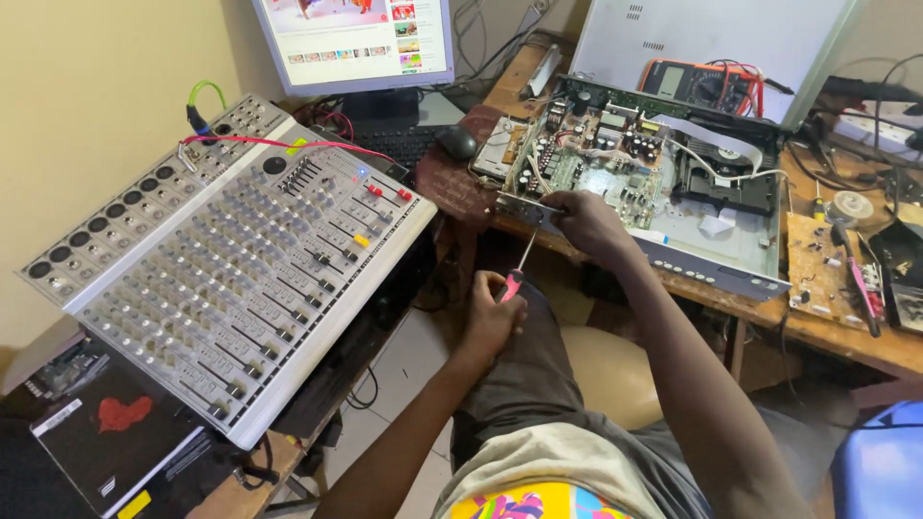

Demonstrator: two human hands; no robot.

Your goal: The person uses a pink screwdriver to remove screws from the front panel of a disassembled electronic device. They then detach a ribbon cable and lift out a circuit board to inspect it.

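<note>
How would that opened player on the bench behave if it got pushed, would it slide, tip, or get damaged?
The opened player is wide and flat, so it would probably slide rather than tip. Its front overhangs the wooden bench, so a shove could drop it. The bare circuit board and ribbon cable look fragile. The right hand steadies its front edge.

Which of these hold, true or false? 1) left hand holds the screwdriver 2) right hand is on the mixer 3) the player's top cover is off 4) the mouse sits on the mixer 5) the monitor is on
1) True: the left hand grips the red-handled screwdriver, tip up toward the open player.
2) False: the right hand rests on the player's front edge; the mixer is untouched.
3) True: its circuit boards and disc drive are exposed.
4) False: the mouse lies on the desk beside the keyboard.
5) True: the monitor shows a page with pictures.
</note>
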